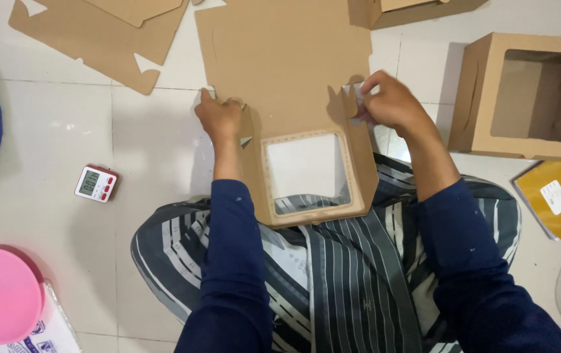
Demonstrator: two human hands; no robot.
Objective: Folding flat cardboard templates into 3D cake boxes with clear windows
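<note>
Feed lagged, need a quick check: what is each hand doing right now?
Left hand: fingers pressed on the flat cardboard box blank's left edge.
Right hand: fingers pinching its right side flap.

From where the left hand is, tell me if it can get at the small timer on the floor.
Probably yes. The left hand presses the flat cardboard blank, and only bare floor tile lies between it and the timer, though it must let go first.

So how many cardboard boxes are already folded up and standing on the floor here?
2. One windowed box stands on the floor tiles at the right beyond the right hand; another box is cut off at the top edge. More may lie outside the frame.
</note>
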